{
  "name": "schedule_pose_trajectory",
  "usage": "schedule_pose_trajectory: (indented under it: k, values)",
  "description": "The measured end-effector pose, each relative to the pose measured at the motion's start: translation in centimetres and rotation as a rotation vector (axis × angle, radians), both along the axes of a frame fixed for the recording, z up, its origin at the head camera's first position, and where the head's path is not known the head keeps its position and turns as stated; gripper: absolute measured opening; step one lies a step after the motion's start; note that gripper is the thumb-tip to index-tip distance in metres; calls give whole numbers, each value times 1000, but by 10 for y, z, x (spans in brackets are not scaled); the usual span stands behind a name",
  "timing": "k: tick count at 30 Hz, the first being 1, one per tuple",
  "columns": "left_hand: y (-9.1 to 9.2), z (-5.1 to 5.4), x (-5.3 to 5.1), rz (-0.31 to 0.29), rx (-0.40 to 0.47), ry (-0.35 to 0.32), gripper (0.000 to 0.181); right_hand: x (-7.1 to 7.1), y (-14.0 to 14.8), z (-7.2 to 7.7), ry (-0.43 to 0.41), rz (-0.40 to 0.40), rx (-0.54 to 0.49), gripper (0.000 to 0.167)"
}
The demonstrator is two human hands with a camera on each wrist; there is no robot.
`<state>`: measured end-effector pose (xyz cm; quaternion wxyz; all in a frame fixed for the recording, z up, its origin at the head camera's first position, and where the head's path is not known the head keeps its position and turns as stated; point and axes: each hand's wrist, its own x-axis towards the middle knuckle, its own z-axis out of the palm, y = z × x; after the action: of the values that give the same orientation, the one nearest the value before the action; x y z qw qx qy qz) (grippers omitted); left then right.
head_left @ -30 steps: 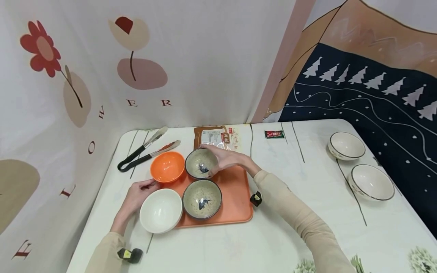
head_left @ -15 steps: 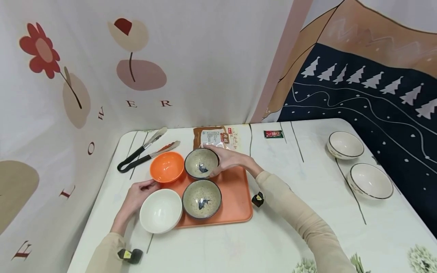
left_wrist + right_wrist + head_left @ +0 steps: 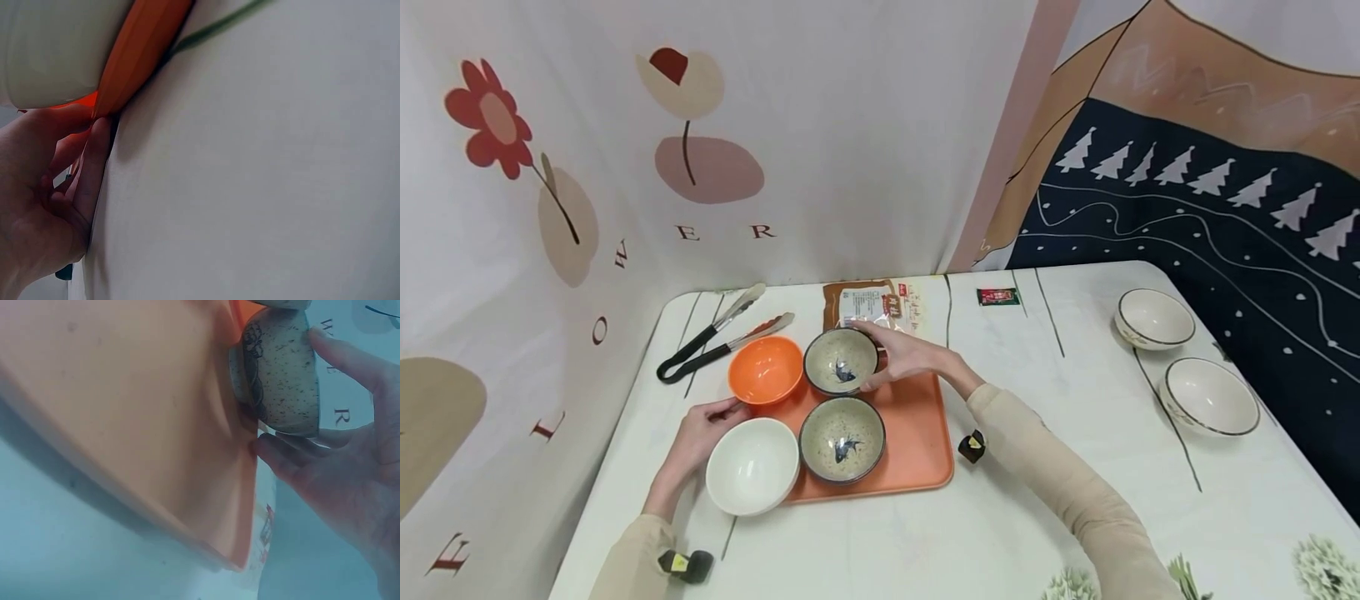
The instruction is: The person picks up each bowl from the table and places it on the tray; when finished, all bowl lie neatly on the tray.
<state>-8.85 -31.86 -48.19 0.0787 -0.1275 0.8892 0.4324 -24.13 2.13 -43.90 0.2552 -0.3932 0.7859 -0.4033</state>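
My left hand (image 3: 703, 433) is at the left edge of the orange tray (image 3: 917, 442), its fingers pinching the edge between the orange bowl (image 3: 766, 371) and the white bowl (image 3: 752, 467). In the left wrist view, the left hand's (image 3: 47, 194) fingertips meet the tray's side (image 3: 134, 56). My right hand (image 3: 906, 354) spans the back speckled bowl (image 3: 841, 361), thumb at the near rim, fingers at the far side. The right wrist view shows that hand (image 3: 350, 450) around the speckled bowl (image 3: 284, 375). A second speckled bowl (image 3: 842, 440) stands just in front.
Black-handled tongs (image 3: 703, 357) lie at the back left. Behind the tray is a brown and white food packet (image 3: 868, 304), with a small red and green packet (image 3: 997, 297) farther right. Two cream bowls (image 3: 1154, 319) (image 3: 1210, 397) stand at the right edge.
My right palm has drawn back slightly to the right from the back speckled bowl, with thumb and fingers still at it. The left hand and the bowls have not visibly moved on the tray.
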Motion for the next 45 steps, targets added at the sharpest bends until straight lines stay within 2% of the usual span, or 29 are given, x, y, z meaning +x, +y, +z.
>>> schedule_pose_trajectory:
  k: [5, 8, 11, 17, 26, 31, 39, 45]
  values:
    - [-1, 0, -1, -6, 1, 7, 52, 9, 15, 3, -10, -2, -35, 107]
    - [-1, 0, -1, -5, 1, 13, 52, 16, 29, 6, 0, -42, -54, 104]
    - [-1, 0, -1, -14, -1, 11, 51, 25, 46, 11, 33, -114, -75, 99]
    - [-3, 0, 1, -9, -6, 2, 52, 43, 89, 24, 155, -274, -85, 93]
    - [-5, 0, 3, -9, -12, 0, 53, 60, 164, 37, 256, -475, -73, 89]
    - [-5, 0, 2, -8, -18, 11, 51, 68, 202, 44, 281, -594, -42, 89]
    - [-3, -1, 0, -8, -21, 6, 51, 86, 258, 51, 296, -745, -55, 93]
    - [-2, -2, -1, -10, -19, 5, 51, 100, 299, 53, 308, -870, 7, 91]
